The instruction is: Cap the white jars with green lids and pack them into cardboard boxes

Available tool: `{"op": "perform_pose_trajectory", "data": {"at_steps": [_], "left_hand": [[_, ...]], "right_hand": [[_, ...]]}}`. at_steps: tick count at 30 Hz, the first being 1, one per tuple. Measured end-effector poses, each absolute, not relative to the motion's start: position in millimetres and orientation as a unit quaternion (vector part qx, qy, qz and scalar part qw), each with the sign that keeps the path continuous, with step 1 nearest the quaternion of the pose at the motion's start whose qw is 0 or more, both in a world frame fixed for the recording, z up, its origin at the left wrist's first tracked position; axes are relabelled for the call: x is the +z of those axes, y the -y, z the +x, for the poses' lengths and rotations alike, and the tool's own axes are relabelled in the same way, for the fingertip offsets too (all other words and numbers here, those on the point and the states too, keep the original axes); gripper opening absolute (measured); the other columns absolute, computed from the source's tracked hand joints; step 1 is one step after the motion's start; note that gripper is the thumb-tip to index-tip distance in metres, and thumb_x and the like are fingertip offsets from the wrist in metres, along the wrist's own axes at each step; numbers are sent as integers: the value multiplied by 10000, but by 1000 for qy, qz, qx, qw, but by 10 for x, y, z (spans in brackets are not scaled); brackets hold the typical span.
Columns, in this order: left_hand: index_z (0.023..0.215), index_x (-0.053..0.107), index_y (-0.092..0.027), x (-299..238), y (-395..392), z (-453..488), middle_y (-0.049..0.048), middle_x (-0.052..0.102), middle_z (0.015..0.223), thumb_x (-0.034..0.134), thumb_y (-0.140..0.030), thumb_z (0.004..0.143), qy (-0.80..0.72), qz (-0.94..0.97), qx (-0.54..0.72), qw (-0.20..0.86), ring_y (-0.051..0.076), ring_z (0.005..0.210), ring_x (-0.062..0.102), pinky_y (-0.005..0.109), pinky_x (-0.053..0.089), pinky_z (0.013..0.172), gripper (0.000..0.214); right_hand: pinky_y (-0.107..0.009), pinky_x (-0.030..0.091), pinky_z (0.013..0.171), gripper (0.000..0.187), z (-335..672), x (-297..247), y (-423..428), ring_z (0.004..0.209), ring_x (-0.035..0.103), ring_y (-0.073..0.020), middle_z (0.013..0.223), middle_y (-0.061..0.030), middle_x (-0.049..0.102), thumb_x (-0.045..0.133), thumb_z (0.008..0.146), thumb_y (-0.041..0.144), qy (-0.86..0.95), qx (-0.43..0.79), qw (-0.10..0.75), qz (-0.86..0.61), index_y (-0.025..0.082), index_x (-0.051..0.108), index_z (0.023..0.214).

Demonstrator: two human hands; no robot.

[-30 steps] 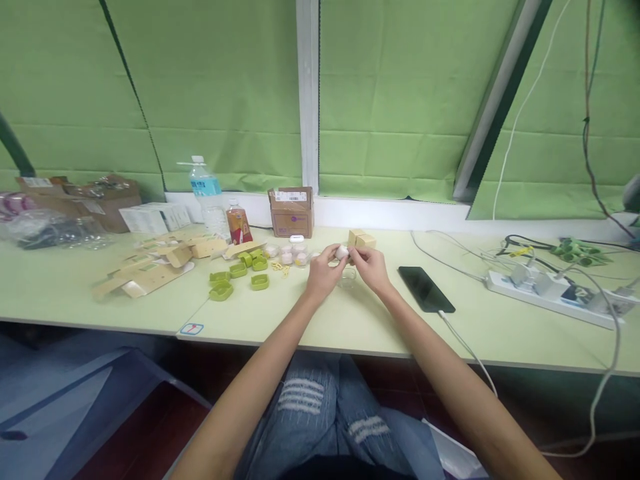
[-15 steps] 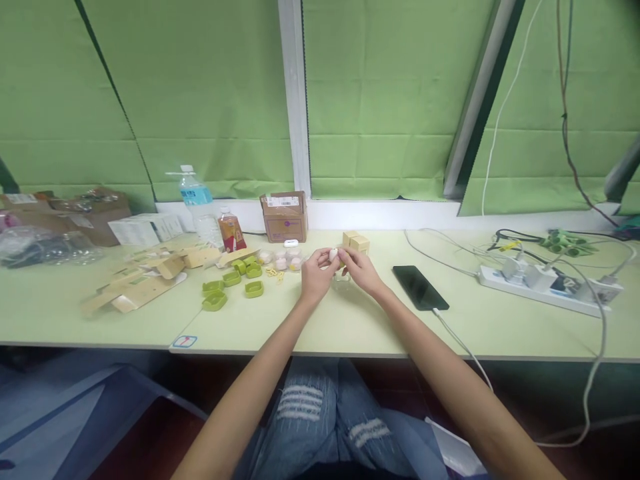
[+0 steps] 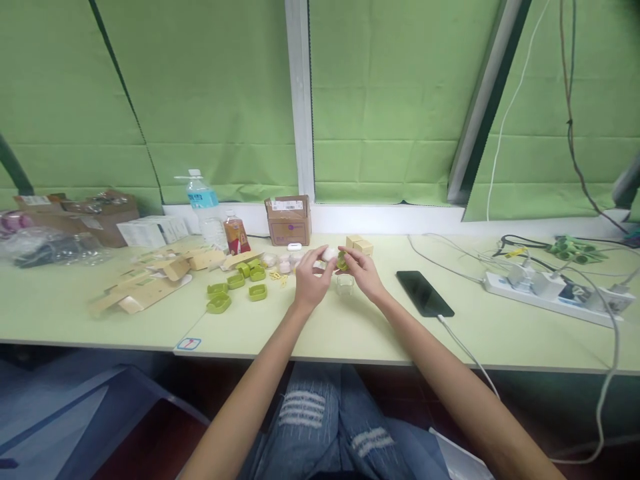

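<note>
My left hand (image 3: 313,277) is closed on a white, rounded, egg-like piece (image 3: 329,254). In the fingertips of my right hand (image 3: 367,273) is a small green piece (image 3: 342,261), close beside the white one. Below my hands, a small clear cup (image 3: 345,285) stands on the table (image 3: 320,333). Several green squarish plastic holders (image 3: 258,292) lie left of my hands, with small yellow pieces (image 3: 283,281) near them. Pinkish-white round pieces (image 3: 284,265) lie just past my left hand and are partly hidden by it.
Behind are a brown carton (image 3: 289,223), a white oval case (image 3: 295,247) and small cream boxes (image 3: 360,245). A water bottle (image 3: 205,210), a red-labelled bottle (image 3: 236,235) and flattened cardboard (image 3: 145,287) are left. A phone (image 3: 425,293) and power strip (image 3: 550,299) are right.
My hands have drawn slightly apart. The green piece now shows in my right fingers, apart from the white piece in my left. The clear cup is more exposed; the view has shifted slightly.
</note>
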State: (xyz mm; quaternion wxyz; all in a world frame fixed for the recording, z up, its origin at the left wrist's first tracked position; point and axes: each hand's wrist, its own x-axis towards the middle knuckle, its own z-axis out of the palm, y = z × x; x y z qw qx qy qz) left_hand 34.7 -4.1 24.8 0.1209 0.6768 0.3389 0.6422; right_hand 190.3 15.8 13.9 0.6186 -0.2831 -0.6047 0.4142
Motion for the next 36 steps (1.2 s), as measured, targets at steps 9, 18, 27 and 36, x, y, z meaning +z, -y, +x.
{"op": "perform_pose_trajectory", "data": {"at_steps": [9,18,27,36], "left_hand": [[1219,654,-204,137,33,438,109,725,1160,677,-344,921,-348,719,598,68,222,978,698,364,621,824,331],[1179,600,-206,125,52,513,118,686,1210,682,-342,911,-303,685,611,256,255,1118,704,310,668,717,311],[1136,604,-208,98,13,535,95,667,1198,690,-357,904,-259,646,642,321,228,1132,679,364,672,799,289],[1153,689,-184,127,-47,413,106,732,1148,751,-316,837,-311,683,619,232,242,1089,691,326,636,791,348]], "right_hand": [[-439,550,1029,458,1815,-9,-167,1206,635,-254,1369,-129,640,506,978,521,634,287,643,-320,222,653,1292],[-418,519,994,385,1786,13,-69,1116,655,-248,1241,-131,687,371,1046,404,659,139,641,-368,217,620,1272],[-367,573,910,385,1715,37,2,1116,650,-227,1285,-125,653,345,1046,372,655,229,636,-337,219,551,1333],[-512,464,1126,631,1977,137,-16,1397,482,-278,1509,-121,497,458,910,87,812,10,506,-291,264,440,1515]]}}
